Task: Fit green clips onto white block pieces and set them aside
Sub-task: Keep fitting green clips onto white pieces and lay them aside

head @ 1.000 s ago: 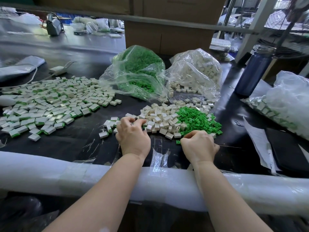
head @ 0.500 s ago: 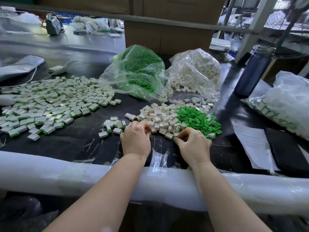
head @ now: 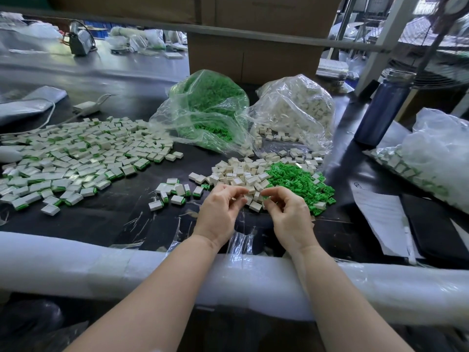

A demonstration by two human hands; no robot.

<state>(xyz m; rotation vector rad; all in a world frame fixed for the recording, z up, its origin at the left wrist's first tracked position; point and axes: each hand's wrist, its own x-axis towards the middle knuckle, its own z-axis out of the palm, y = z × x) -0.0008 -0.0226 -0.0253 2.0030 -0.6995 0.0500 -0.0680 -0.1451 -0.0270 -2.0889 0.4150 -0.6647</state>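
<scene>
Two small parts are pinched above the black table (head: 101,219): a white plastic block (head: 244,199) by the left hand (head: 220,212), a green clip (head: 265,197) (barely visible) by the right hand (head: 289,214); misalignment could jam the fit.

place: looks like a small factory or assembly workshop, hand-assembly line kind of setup
surface (head: 106,224): long dark bench, front edge padded with white foam wrap (head: 76,265)
parts: bulk plastic bags of green clips (head: 208,107) and white blocks (head: 299,110), plus loose heaps spread out
finished pile (head: 71,158): hundreds of assembled pieces laid out on the left
background: big cardboard cartons (head: 253,52), metal racking, more benches with bagged stuff
</scene>
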